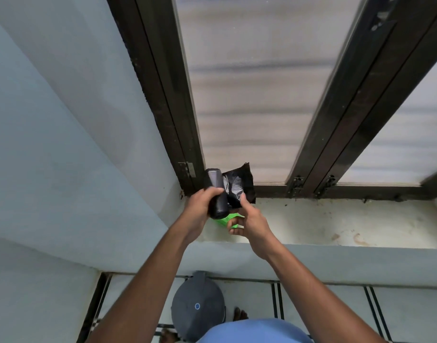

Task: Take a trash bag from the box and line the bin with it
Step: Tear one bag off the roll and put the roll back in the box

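My left hand [199, 209] grips a black roll of trash bags [215, 191], held upright above the window sill. My right hand [249, 220] pinches the loose end of a black bag [238, 181] that is partly unrolled from the roll, to its right. A bright green box [228, 220] lies on the sill under my hands, mostly hidden by them. Down on the floor stands a grey bin with a closed lid [197, 305], just below the sill's edge between my forearms.
The stained white sill [336, 226] runs to the right under a dark-framed window [249, 95]. A pale blue wall [64, 144] closes in on the left. Tiled floor [324, 305] and my bare feet show beside the bin.
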A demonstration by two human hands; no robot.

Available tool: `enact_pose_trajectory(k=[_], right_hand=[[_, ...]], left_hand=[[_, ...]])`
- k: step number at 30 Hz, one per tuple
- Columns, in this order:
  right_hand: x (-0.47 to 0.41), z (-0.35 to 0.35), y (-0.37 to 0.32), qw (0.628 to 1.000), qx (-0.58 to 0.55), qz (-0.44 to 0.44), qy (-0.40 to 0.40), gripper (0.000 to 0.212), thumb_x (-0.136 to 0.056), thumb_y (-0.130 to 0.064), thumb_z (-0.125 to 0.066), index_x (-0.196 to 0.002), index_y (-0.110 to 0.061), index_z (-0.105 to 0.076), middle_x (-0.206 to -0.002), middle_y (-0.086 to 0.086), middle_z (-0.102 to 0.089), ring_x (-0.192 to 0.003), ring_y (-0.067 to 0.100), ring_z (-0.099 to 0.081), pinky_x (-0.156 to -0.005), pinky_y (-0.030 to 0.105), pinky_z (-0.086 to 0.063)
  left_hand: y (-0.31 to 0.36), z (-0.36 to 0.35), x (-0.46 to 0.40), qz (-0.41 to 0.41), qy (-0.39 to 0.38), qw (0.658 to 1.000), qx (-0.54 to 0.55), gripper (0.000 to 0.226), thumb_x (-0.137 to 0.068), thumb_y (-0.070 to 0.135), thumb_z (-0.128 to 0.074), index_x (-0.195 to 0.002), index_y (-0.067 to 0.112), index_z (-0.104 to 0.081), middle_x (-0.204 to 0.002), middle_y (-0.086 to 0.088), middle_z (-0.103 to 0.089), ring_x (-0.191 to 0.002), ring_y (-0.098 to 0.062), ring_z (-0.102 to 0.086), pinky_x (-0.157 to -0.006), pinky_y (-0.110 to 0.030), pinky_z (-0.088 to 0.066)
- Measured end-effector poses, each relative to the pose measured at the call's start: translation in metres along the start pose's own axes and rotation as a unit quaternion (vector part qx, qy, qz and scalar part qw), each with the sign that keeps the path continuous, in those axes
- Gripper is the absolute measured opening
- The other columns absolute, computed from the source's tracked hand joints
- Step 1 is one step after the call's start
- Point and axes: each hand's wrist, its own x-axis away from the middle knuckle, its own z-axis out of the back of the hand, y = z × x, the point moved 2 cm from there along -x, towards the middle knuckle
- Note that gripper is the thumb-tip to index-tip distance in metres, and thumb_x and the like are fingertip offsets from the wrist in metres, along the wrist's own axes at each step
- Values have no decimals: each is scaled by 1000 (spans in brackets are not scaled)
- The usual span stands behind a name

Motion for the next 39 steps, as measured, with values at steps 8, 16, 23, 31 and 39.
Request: enact_pose_trajectory(k=[8,16,23,31,39], right_hand=[[-3,16,2,999,-18,0,48,53,-119,-55,-38,-132,-17,-74,-109,8,-86,-68,16,-67,-74,36,-54],[-10,27,14,994,-45,-16,103,57,-119,-54,-39,-136,-10,-71,-96,2,-83,-61,14,-62,-75,36,-52],[6,18,20,973,-183,-56,132,63,-100,-76,-63,-138,-26,-68,-112,9,-80,-79,19,-60,-70,35,-51],[25,-21,23,980,-169,-107,-15,71,-88,-71,-84,-133,-16,-79,-113,6,-72,-101,21,-65,-81,37,-57],[28,6,49,963,-220,-81,130,16,-105,-27,-78,-113,-19,-67,-96,1,-70,-69,10,-58,-60,24,-52]], left_hand=[[3,1,-5,25,12,1000,10,50,-88,44,-81,-127,13,-74,-123,-15,-80,-103,-28,-76,-77,-37,-57],[5,6,-7,21,8,999,35,39,-95,28,-83,-129,9,-78,-120,-12,-83,-104,-26,-79,-76,-30,-61],[7,10,-9,19,43,999,14,50,-79,37,-81,-120,6,-79,-112,-13,-81,-102,-28,-74,-79,-38,-57],[-6,6,6,-10,-13,999,-38,64,-82,40,-94,-134,18,-65,-122,-10,-76,-112,-31,-77,-91,-49,-67],[-17,15,33,22,8,1000,13,37,-102,37,-72,-129,13,-73,-115,-8,-80,-97,-21,-74,-72,-33,-55]])
